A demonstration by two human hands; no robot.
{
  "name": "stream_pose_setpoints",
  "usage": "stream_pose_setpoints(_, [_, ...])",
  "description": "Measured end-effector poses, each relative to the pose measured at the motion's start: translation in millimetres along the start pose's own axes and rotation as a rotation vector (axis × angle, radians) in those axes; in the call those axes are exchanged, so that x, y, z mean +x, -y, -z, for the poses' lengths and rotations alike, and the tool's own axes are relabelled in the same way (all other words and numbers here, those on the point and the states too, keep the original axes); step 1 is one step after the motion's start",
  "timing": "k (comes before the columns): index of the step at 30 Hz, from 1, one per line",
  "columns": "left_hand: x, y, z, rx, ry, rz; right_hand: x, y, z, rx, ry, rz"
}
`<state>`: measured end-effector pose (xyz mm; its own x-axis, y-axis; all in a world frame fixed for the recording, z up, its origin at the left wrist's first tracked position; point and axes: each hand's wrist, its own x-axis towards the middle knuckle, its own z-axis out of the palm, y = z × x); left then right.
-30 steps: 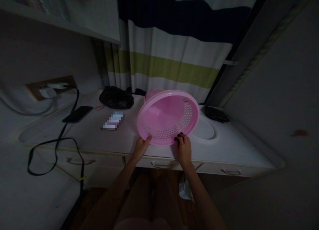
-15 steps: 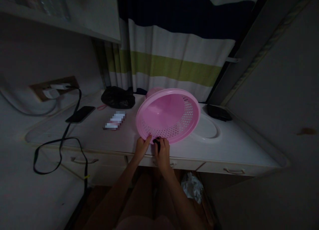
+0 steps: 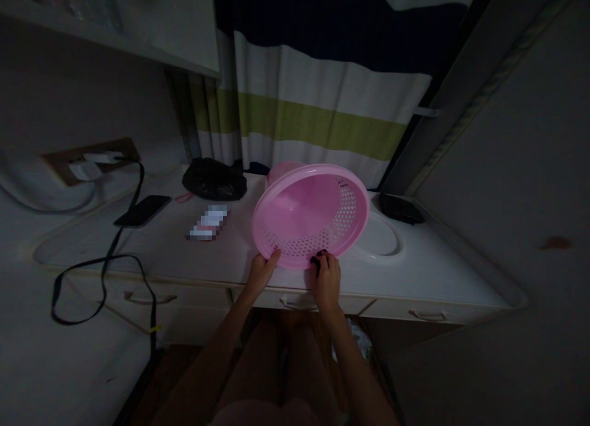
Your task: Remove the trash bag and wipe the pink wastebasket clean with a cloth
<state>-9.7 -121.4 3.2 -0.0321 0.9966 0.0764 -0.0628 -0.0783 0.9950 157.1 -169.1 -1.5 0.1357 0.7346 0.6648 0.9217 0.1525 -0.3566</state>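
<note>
A round pink plastic basket (image 3: 304,211) with a perforated wall stands tilted on its edge on the white desk (image 3: 193,254), its open side facing me. My left hand (image 3: 262,269) grips the lower left rim. My right hand (image 3: 325,277) is closed on a small dark thing pressed against the lower rim; I cannot make out what it is. A second pink item (image 3: 282,171) peeks out behind the basket.
A black bag (image 3: 214,180), a phone (image 3: 142,210) on a black cable (image 3: 104,266), a small packet (image 3: 207,223), a white plate (image 3: 380,238) and a dark object (image 3: 400,208) lie on the desk. A striped curtain (image 3: 313,118) hangs behind. Drawers with handles (image 3: 295,303) run below.
My right hand slid left along the basket's lower rim, then back right a little. The left hand kept its grip and the basket stayed tilted.
</note>
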Motion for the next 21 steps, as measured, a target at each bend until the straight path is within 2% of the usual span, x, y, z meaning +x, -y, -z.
stream_pose_setpoints(3, [-1, -2, -2, -0.002, 0.008, -0.007, -6, 28, -13, 0.066, 0.023, -0.037])
stream_pose_setpoints(7, [-2, -8, -1, 0.050, 0.009, -0.044, -6, 73, -29, 0.280, 0.001, -0.085])
stream_pose_setpoints(10, [-3, -10, 2, 0.071, 0.017, -0.075, -3, 88, -35, 0.396, -0.016, -0.098])
stream_pose_setpoints(13, [-4, -8, 3, 0.071, 0.000, -0.081, -3, 79, -33, 0.378, -0.004, -0.056])
stream_pose_setpoints(18, [-1, -3, 1, 0.007, -0.018, -0.008, -6, 36, -13, 0.133, 0.048, -0.067])
stream_pose_setpoints(21, [-1, -2, 0, -0.007, -0.009, 0.001, -6, 21, -4, 0.051, 0.056, -0.068])
